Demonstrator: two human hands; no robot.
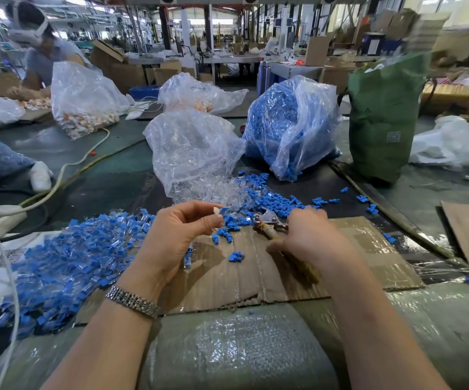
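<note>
Workbench seen from above, left to right. Left of the left hand, a heap of blue-and-clear parts (pixel 67 263) lies spread over the bench. The left hand (pixel 177 237), with a metal bracelet (pixel 132 301) at the wrist, is raised with its fingers curled and pinches a small blue piece (pixel 222 211) between thumb and fingertips. Beyond the hands stands a clear bag (pixel 191 147) spilling clear parts. Beneath and between the hands lies a cardboard sheet (pixel 227 277). On it rest pliers (pixel 267 219), whose handle runs under the right hand (pixel 309 237). That hand, apart from the left, reaches palm down, fingertips among the loose blue pieces (pixel 278 202); whether it grips anything cannot be told. Beyond the right hand stands a bag of blue parts (pixel 289 122), and further right a green bag (pixel 382 114).
</note>
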